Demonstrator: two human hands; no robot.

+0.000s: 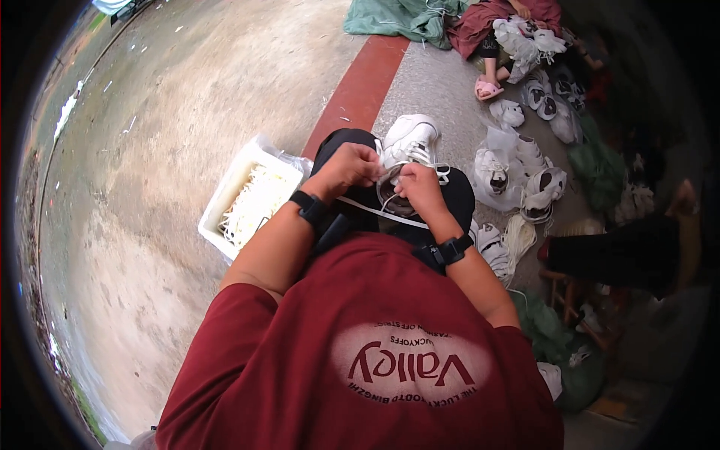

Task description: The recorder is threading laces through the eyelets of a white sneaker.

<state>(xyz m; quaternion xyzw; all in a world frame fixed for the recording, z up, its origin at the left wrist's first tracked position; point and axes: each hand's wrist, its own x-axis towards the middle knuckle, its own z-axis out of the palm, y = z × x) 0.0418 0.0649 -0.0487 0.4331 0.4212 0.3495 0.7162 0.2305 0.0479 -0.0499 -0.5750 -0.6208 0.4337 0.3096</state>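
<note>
A white sneaker [411, 135] rests on my lap, toe pointing away from me, with white laces across its front. My left hand [352, 166] is closed in a pinch at the left side of the shoe opening, a bit of white lace at its fingertips. Bent over the opening's right side, my right hand [421, 189] pinches the white shoelace [386, 214], part of which hangs in a loose curve below the shoe over my dark trousers. Fingers partly hide the eyelets and the exact ends of the lace.
On my left stands a white box [214, 225] heaped with white laces [253, 199]. To my right lie several white shoes [544, 184] in plastic and a lace bundle [519, 238]. Another person [517, 19] sits far right, beside green cloth [397, 19]. A dark-clothed limb [615, 255] reaches in at right.
</note>
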